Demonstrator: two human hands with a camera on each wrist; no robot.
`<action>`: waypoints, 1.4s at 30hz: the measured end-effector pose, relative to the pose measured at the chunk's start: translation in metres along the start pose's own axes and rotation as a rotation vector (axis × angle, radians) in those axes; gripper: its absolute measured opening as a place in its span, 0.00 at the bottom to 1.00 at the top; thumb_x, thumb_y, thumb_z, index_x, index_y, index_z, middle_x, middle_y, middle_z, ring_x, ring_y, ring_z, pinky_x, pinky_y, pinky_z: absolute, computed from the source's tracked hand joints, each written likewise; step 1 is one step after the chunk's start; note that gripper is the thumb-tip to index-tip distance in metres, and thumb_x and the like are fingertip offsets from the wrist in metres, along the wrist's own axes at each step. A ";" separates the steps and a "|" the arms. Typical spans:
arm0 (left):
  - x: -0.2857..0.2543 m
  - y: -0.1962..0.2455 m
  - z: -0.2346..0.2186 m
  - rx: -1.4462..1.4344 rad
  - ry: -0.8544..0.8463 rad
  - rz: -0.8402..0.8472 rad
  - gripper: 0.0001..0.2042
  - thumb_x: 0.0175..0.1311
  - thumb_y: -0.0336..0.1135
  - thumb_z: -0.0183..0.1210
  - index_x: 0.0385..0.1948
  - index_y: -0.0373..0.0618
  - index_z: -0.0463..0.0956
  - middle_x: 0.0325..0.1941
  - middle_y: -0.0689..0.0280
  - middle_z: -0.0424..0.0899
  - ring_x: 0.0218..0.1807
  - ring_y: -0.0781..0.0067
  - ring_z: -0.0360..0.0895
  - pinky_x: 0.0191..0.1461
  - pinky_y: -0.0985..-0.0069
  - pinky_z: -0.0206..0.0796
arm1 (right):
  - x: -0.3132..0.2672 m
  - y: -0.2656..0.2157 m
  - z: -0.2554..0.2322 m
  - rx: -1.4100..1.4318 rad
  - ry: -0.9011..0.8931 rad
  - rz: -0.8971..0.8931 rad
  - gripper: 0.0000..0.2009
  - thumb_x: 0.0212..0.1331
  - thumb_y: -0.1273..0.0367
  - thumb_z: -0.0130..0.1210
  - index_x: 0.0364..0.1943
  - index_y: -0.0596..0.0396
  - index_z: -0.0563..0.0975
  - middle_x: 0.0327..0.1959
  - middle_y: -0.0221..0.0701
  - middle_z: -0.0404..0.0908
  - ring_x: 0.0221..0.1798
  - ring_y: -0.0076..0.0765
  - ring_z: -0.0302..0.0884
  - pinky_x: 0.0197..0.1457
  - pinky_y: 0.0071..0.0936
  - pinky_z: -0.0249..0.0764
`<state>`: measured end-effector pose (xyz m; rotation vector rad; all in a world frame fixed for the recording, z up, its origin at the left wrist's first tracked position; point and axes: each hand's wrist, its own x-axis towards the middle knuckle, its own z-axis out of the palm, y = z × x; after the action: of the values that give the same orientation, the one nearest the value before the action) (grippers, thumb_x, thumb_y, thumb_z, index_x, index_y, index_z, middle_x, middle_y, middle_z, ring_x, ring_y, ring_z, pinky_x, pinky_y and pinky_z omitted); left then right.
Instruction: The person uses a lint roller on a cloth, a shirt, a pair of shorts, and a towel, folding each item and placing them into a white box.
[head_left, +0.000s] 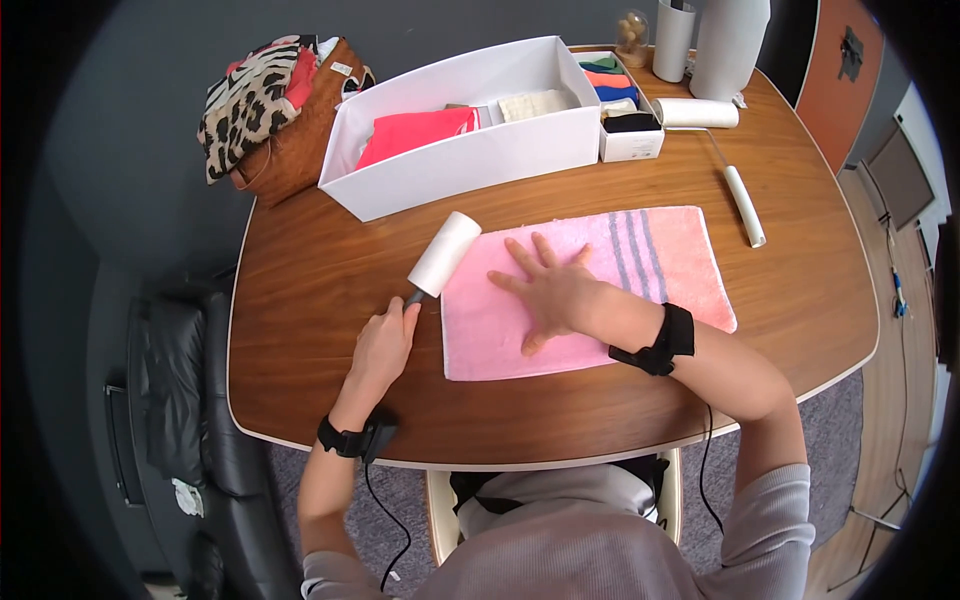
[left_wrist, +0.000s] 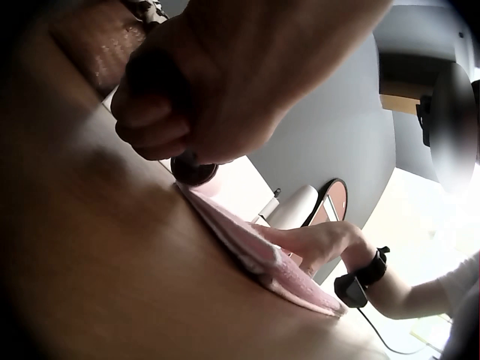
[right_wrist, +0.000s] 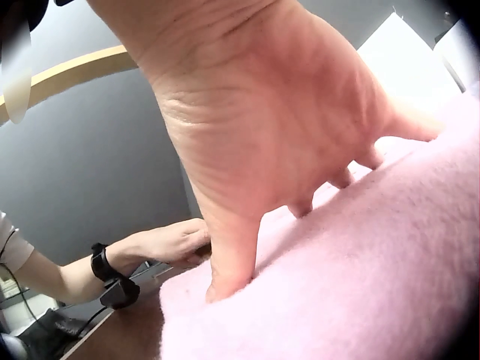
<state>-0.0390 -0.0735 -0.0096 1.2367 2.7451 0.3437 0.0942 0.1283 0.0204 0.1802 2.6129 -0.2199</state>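
Note:
A pink towel (head_left: 480, 330) with grey stripes and a peach end lies flat on the wooden table. My right hand (head_left: 560, 295) is spread over it. In the right wrist view the fingertips and thumb of that hand press the pink pile, with the palm (right_wrist: 270, 135) raised above. My left hand (head_left: 385, 345) grips the dark handle of a lint roller (head_left: 446, 252). The roller's white cylinder lies at the towel's left edge, overlapping its upper left corner in the head view. In the left wrist view the fingers (left_wrist: 150, 124) curl round the handle.
Behind the towel stands a white box (head_left: 470, 180) with folded red and cream cloths. Beside it are a smaller box (head_left: 632, 145) of folded cloths, a white roll (head_left: 700, 113) and a white-handled tool (head_left: 744, 205). A brown bag (head_left: 310, 130) with patterned cloth sits at the far left.

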 end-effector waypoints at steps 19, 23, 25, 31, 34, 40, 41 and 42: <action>-0.030 0.014 0.003 0.056 0.019 -0.132 0.16 0.65 0.44 0.41 0.28 0.36 0.65 0.16 0.45 0.74 0.23 0.40 0.73 0.25 0.52 0.65 | 0.003 -0.002 0.004 -0.038 0.104 0.055 0.53 0.34 0.39 0.58 0.65 0.43 0.44 0.69 0.36 0.31 0.70 0.52 0.31 0.54 0.72 0.50; -0.020 -0.002 -0.005 0.056 0.126 -0.146 0.16 0.65 0.44 0.41 0.28 0.37 0.65 0.16 0.45 0.73 0.23 0.41 0.73 0.24 0.52 0.64 | 0.013 0.007 0.002 -0.028 0.106 0.060 0.53 0.35 0.38 0.56 0.66 0.43 0.44 0.69 0.33 0.31 0.70 0.49 0.28 0.53 0.75 0.48; -0.030 0.003 -0.008 0.048 0.144 -0.146 0.16 0.65 0.43 0.42 0.28 0.36 0.65 0.15 0.45 0.73 0.23 0.41 0.73 0.24 0.53 0.64 | 0.016 0.013 -0.002 -0.037 0.105 0.075 0.53 0.35 0.38 0.56 0.66 0.44 0.44 0.69 0.33 0.31 0.70 0.49 0.29 0.54 0.74 0.48; -0.060 0.026 0.002 -0.049 -0.027 -0.002 0.14 0.64 0.41 0.43 0.29 0.36 0.64 0.15 0.45 0.73 0.21 0.41 0.73 0.24 0.53 0.64 | 0.020 0.023 0.003 -0.042 0.161 0.089 0.51 0.41 0.37 0.50 0.65 0.53 0.45 0.70 0.28 0.35 0.71 0.41 0.33 0.57 0.67 0.51; -0.057 0.022 0.007 0.031 -0.012 -0.075 0.15 0.65 0.42 0.42 0.28 0.36 0.64 0.15 0.45 0.73 0.22 0.41 0.73 0.25 0.53 0.65 | 0.024 0.029 0.009 -0.005 0.228 0.091 0.45 0.48 0.40 0.45 0.65 0.54 0.45 0.69 0.28 0.37 0.71 0.39 0.35 0.58 0.65 0.52; -0.040 0.006 -0.001 0.100 0.110 -0.124 0.15 0.65 0.42 0.42 0.28 0.37 0.63 0.15 0.45 0.73 0.22 0.40 0.73 0.24 0.53 0.64 | 0.023 0.026 0.014 -0.020 0.271 0.111 0.40 0.52 0.43 0.43 0.64 0.53 0.48 0.69 0.28 0.39 0.70 0.40 0.37 0.56 0.66 0.53; -0.041 0.011 -0.003 0.072 0.123 -0.098 0.14 0.65 0.42 0.43 0.28 0.38 0.63 0.15 0.45 0.73 0.22 0.41 0.73 0.23 0.53 0.64 | 0.024 0.026 0.014 -0.022 0.288 0.119 0.38 0.53 0.45 0.44 0.64 0.52 0.50 0.69 0.28 0.41 0.69 0.39 0.40 0.56 0.61 0.55; -0.042 0.018 -0.005 0.043 0.133 -0.073 0.14 0.64 0.41 0.44 0.28 0.38 0.63 0.15 0.45 0.73 0.22 0.41 0.73 0.23 0.53 0.64 | 0.022 0.026 0.011 -0.023 0.302 0.126 0.36 0.54 0.47 0.44 0.63 0.51 0.52 0.68 0.27 0.43 0.68 0.38 0.44 0.57 0.56 0.58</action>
<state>0.0009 -0.0946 -0.0001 1.1601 2.9162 0.3742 0.0848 0.1532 -0.0036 0.3961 2.8875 -0.1262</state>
